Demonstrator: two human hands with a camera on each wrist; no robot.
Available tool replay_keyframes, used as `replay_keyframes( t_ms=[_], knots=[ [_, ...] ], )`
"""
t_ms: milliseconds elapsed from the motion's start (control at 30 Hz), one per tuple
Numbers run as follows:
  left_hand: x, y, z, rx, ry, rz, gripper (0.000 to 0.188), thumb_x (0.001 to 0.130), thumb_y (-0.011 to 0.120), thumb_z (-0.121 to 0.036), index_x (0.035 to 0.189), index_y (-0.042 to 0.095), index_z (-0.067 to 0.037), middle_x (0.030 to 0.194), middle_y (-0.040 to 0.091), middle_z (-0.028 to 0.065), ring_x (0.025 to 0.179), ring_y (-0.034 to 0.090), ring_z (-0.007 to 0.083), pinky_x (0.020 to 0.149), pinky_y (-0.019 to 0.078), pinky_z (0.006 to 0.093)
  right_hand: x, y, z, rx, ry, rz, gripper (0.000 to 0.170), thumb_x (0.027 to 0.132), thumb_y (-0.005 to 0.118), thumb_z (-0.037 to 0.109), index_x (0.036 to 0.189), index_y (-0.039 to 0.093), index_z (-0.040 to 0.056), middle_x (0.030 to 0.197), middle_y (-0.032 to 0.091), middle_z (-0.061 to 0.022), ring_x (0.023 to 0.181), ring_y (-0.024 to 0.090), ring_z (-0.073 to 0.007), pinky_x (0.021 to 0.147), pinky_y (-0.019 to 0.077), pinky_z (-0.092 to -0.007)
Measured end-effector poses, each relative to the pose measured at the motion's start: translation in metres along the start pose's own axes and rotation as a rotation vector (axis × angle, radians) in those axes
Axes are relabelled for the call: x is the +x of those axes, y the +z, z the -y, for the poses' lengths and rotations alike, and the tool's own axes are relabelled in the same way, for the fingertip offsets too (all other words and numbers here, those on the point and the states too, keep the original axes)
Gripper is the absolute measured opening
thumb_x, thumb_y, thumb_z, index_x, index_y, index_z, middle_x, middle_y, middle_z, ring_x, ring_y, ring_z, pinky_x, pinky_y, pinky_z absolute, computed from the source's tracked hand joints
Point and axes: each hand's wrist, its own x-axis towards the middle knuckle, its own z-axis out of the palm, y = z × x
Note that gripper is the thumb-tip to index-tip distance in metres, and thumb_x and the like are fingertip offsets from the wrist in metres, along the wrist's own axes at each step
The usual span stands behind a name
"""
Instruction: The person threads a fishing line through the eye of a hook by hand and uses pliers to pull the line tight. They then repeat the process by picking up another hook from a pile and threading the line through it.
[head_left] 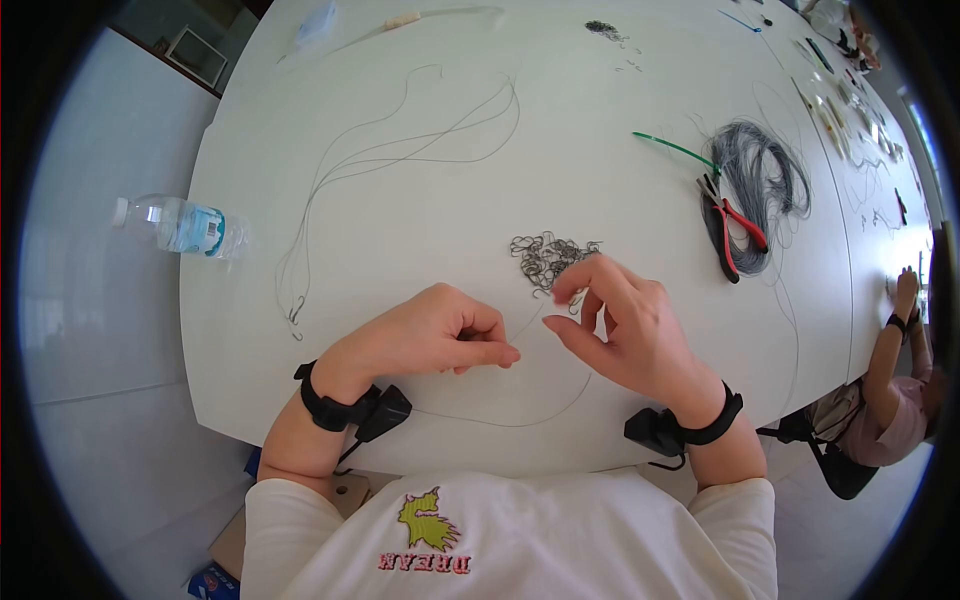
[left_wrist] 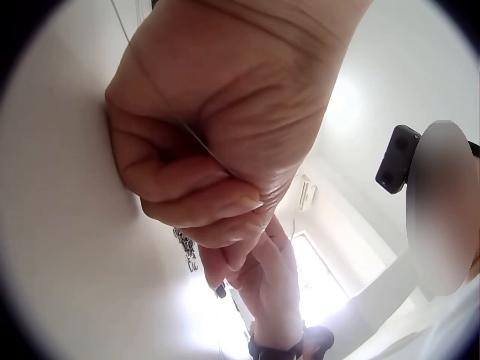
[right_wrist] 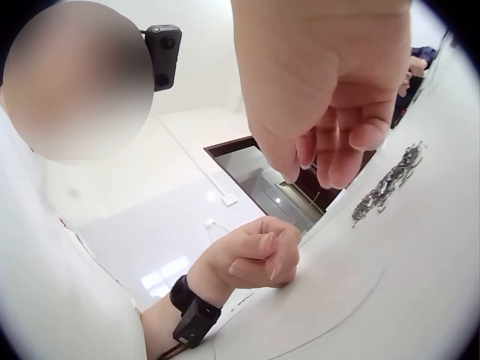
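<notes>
My left hand is curled into a loose fist, with thumb and forefinger pinching a thin fishing line. In the left wrist view the line runs across the palm into the curled fingers. A length of line loops over the table between my wrists. My right hand hovers beside the pile of dark fish hooks, thumb and forefinger apart, the other fingers loosely bent. Nothing shows between its fingertips in the right wrist view, where the hooks lie beyond the hand.
Pliers with red handles lie against a bundle of grey line tied with a green strip. Lines with hooks stretch across the left side, near a plastic bottle. More hooks lie far back. Another person sits at right.
</notes>
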Motion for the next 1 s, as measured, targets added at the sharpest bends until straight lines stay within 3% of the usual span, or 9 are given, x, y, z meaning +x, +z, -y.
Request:
replay_keyframes(
  t_ms=[133,300,533,600,633,700,800,933,1000],
  knots=[
    [0.000,0.001,0.002,0.016,-0.010,-0.006,0.029,0.092,0.072,-0.029,0.076,0.069,-0.004,0.058,0.055,-0.0020,0.053,0.048,0.0062,0.051,0.0343,0.0246,0.002,0.006,0.009,0.003,-0.053,-0.001,0.025,0.083,0.075,0.013,0.104,0.062,0.0099,0.094,0.067,-0.0028,0.065,0.066,-0.0191,0.053,0.0515,-0.0293],
    [0.001,0.000,0.002,-0.021,-0.009,-0.012,0.028,0.092,0.072,-0.028,0.078,0.070,-0.004,0.059,0.055,-0.0026,0.053,0.048,0.0054,0.050,0.0341,0.0244,-0.002,0.016,-0.010,-0.075,-0.225,0.130,0.015,0.082,0.074,0.010,0.093,0.064,0.0102,0.085,0.064,-0.0012,0.066,0.064,-0.0204,0.053,0.0503,-0.0338],
    [0.000,-0.002,0.004,-0.077,-0.019,0.002,0.019,0.093,0.072,-0.023,0.089,0.072,-0.005,0.066,0.060,-0.0027,0.058,0.051,0.0053,0.055,0.0398,0.0226,0.000,0.013,-0.011,-0.065,-0.182,0.079,0.012,0.081,0.072,0.006,0.085,0.062,0.0084,0.076,0.062,-0.0022,0.065,0.064,-0.0205,0.053,0.0496,-0.0332],
    [0.002,0.004,0.011,-0.217,0.107,-0.120,0.018,0.092,0.073,-0.019,0.104,0.071,-0.005,0.085,0.066,-0.0002,0.072,0.057,0.0068,0.066,0.0472,0.0228,0.000,0.011,-0.009,-0.018,-0.089,0.072,0.011,0.081,0.071,0.003,0.083,0.061,0.0073,0.075,0.063,-0.0024,0.062,0.064,-0.0185,0.053,0.0504,-0.0305],
    [0.004,0.007,0.013,-0.215,0.108,-0.118,0.018,0.092,0.073,-0.019,0.104,0.071,-0.005,0.085,0.066,-0.0002,0.072,0.057,0.0068,0.066,0.0472,0.0228,0.000,0.011,-0.008,-0.019,-0.088,0.070,0.011,0.081,0.071,0.003,0.083,0.061,0.0073,0.075,0.063,-0.0024,0.062,0.064,-0.0185,0.053,0.0504,-0.0305],
    [0.008,0.015,0.016,-0.042,0.439,-0.392,0.028,0.092,0.073,-0.015,0.117,0.067,-0.005,0.104,0.065,0.0017,0.087,0.059,0.0086,0.075,0.0511,0.0246,0.001,0.010,-0.006,0.039,-0.029,0.036,0.011,0.081,0.070,0.002,0.083,0.060,0.0066,0.075,0.063,-0.0026,0.061,0.065,-0.0161,0.052,0.0516,-0.0280],
    [0.012,0.027,0.017,-0.098,0.518,-0.450,0.031,0.092,0.072,-0.013,0.121,0.065,-0.005,0.112,0.062,0.0023,0.094,0.059,0.0097,0.078,0.0532,0.0252,0.001,0.011,-0.005,0.075,0.004,0.002,0.011,0.080,0.070,0.001,0.082,0.060,0.0057,0.074,0.063,-0.0028,0.062,0.066,-0.0154,0.052,0.0522,-0.0273],
    [0.010,0.039,0.010,-0.190,0.350,-0.391,0.031,0.091,0.069,-0.005,0.122,0.065,-0.004,0.105,0.066,-0.0012,0.086,0.057,0.0043,0.072,0.0482,0.0211,0.000,0.014,-0.005,0.093,-0.002,-0.025,0.012,0.080,0.070,0.001,0.081,0.059,0.0049,0.074,0.064,-0.0028,0.061,0.066,-0.0153,0.051,0.0523,-0.0271],
    [0.013,0.039,0.017,-0.180,0.300,-0.420,0.026,0.091,0.069,-0.005,0.117,0.068,-0.003,0.093,0.064,-0.0021,0.076,0.053,0.0035,0.067,0.0446,0.0202,0.000,0.015,-0.005,0.090,-0.007,-0.020,0.012,0.080,0.071,0.002,0.082,0.059,0.0044,0.074,0.063,-0.0029,0.061,0.066,-0.0155,0.051,0.0517,-0.0272]
  ],
)
